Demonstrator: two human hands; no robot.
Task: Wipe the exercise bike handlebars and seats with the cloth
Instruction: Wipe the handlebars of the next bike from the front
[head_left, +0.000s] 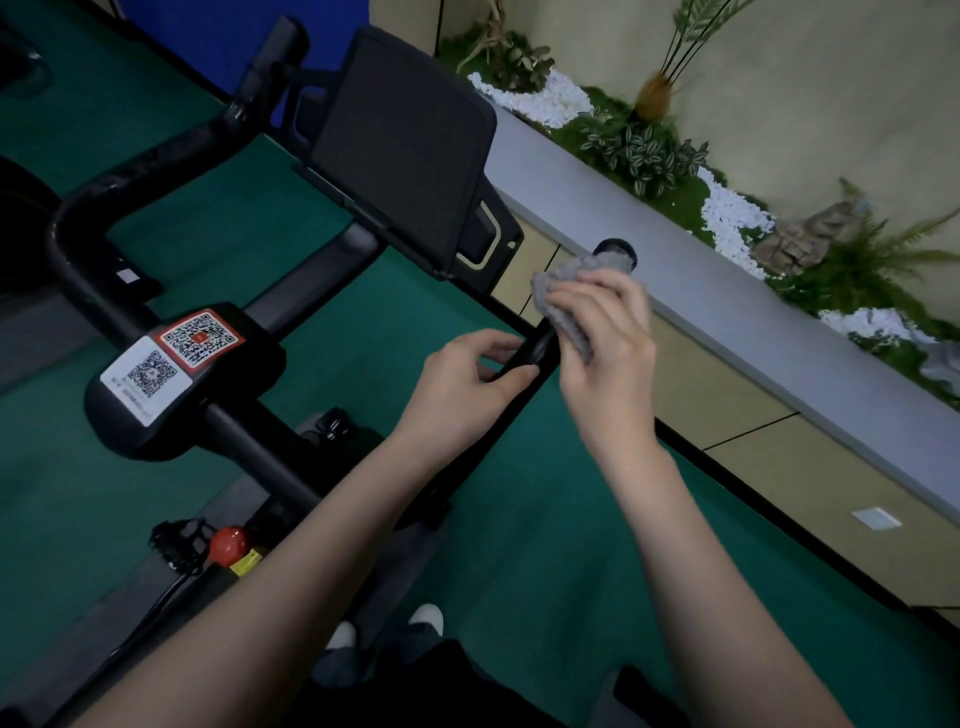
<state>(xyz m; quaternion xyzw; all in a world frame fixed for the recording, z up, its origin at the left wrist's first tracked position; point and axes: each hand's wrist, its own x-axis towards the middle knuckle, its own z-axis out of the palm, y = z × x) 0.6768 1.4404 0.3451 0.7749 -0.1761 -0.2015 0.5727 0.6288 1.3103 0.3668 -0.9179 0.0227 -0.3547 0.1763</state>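
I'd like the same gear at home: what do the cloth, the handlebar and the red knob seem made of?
The cloth, grey, nubbly and bunched in the right hand, looks like microfibre or terry. The handlebar, matte black where the left hand grips it, is probably rubber or foam over a tube. The red knob, smooth with a glossy highlight, is likely hard plastic.

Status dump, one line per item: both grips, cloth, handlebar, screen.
left grip: curled round the handlebar, just short of the cloth
right grip: holds the cloth against the handlebar near its end
cloth: bunched, pressed on the bar
handlebar: held by both grips, end cap showing past the cloth
screen: dark, nothing displayed
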